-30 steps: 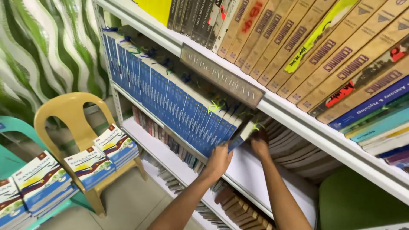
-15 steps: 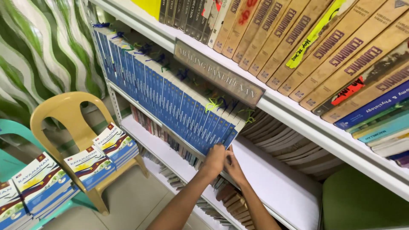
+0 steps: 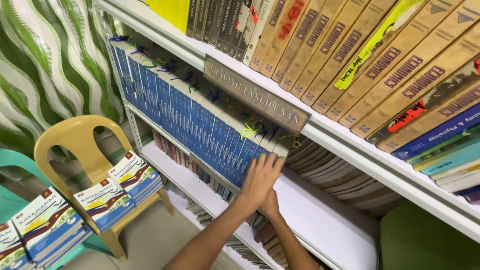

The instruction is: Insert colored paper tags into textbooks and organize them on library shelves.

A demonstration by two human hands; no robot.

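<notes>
In the head view, the left hand [image 3: 261, 177] lies flat with fingers spread against the end of the row of blue books [image 3: 200, 125] standing on the middle shelf [image 3: 320, 215], gripping nothing, while the right hand [image 3: 271, 205] sits just beneath and behind it, mostly hidden, so I cannot tell how far open it is or whether it holds anything. To the left stand a yellow plastic chair [image 3: 80, 145] bearing 2 stacks of booklets [image 3: 122, 187] and, beside it, a teal chair [image 3: 12, 200] with more.
</notes>
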